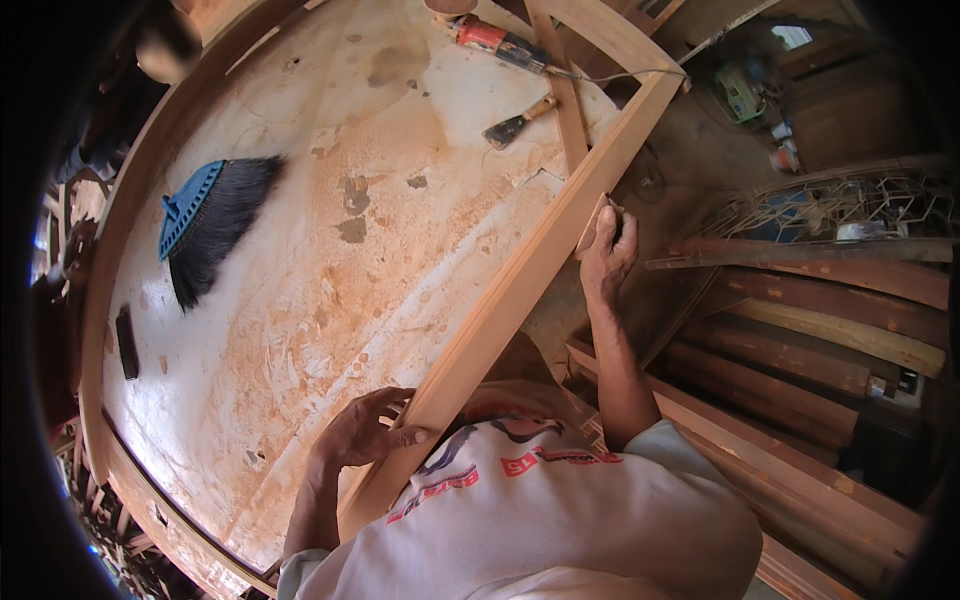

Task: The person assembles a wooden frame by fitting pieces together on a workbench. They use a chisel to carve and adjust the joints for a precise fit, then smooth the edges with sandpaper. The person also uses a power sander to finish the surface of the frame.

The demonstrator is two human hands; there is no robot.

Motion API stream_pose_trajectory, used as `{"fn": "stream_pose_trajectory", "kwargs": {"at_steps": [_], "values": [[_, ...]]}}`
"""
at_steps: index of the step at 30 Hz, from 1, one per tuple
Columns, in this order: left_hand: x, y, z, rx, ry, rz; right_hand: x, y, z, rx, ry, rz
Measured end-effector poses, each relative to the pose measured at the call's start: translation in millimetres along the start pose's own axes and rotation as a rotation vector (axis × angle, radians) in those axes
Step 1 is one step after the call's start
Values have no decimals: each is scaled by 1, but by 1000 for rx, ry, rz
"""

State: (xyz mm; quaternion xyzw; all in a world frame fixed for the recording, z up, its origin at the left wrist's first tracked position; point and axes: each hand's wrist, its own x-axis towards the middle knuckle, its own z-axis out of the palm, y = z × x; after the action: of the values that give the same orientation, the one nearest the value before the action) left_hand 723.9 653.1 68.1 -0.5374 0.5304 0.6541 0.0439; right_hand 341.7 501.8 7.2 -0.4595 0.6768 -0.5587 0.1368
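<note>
A long wooden frame rail (520,275) runs slantwise from my body to the far right, along the near edge of the work table (270,385). My left hand (365,430) grips its near end, thumb over the top and fingers along the inner side. Further up, my right hand (610,255) is closed at the outer edge of the rail. It pinches a small flat tan piece (590,234) against the wood; what kind of piece cannot be made out.
On the stained table lie a blue broom head (190,210) with black bristles, a dark block (127,343), a paintbrush (507,130) and a red-and-black angle grinder (495,42) with a cord. Stacked timber (790,345) and wire mesh (850,205) stand at the right.
</note>
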Motion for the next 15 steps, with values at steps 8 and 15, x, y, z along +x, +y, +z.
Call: {"fn": "stream_pose_trajectory", "kwargs": {"at_steps": [8, 15], "values": [[41, 60, 6, 52, 315, 46, 152, 57, 3, 22, 54, -8], [112, 174, 45, 228, 564, -8, 306, 127, 11, -4, 79, -52]]}}
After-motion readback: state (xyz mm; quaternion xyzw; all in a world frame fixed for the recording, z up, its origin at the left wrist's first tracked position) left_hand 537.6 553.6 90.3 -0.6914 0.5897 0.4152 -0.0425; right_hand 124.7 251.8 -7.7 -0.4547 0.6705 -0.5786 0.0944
